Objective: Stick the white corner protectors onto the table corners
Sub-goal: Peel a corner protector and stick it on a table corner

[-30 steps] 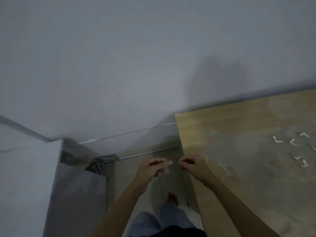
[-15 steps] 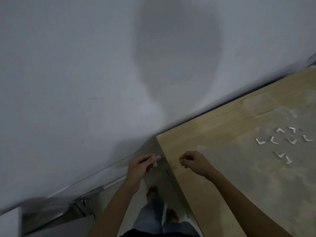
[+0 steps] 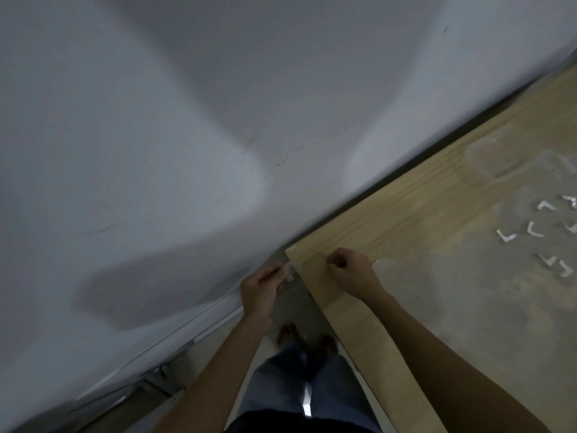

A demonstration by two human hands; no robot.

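White corner protector, a small pale plastic piece, sits pinched in the fingertips of the left hand. It pokes out to the right of those fingers, toward the table. It is too small and blurry to tell which way its bend faces. The left hand is off the table, just beside the near left corner of the light wooden table, and that corner lies a little up and to the right of the piece. So the left hand is the closer one to the corner, and I think it only needs a short push up and right to set the piece on. The right hand rests over the table top near that same corner, with its fingers curled in tight, maybe pinching a tiny bit of peel-off paper, but I cannot tell if anything is in there. More white bent corner protectors lie loose on the table, far off to the right, well apart from both hands. A plain grey wall runs right behind the table. Below, the person's blue jeans and bare feet show on the floor.
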